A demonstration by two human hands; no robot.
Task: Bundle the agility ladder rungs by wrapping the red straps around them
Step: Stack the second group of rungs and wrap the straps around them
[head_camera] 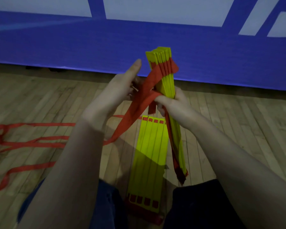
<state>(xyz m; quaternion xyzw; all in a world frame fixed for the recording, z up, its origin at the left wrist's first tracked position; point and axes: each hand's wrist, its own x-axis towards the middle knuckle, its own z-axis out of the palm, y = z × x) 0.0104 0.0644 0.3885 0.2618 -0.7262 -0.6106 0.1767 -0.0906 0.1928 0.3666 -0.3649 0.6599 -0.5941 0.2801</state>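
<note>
head view: a person sits on the floor with both forearms reaching forward.
bundle (166, 80): a stack of yellow rungs held on edge, tilted up and away. it is above the floor, between the hands, with red strap ends hanging at its near end.
right hand (173, 103): fingers curled round the middle of the bundle, thumb pressing the strap against it.
strap (144, 95): red, wound over the bundle's far end, then running down-left across the left hand toward the floor.
left hand (116, 91): just left of the bundle, fingers curled on the strap, one digit sticking straight up.
flat rungs (149, 154): yellow, side by side on the floor under the bundle, between the legs (196, 204).
loose straps (31, 142): red loops lying on the floor at left.
floor (238, 121): wood boards.
banner (106, 47): blue with white shapes, standing behind.
</note>
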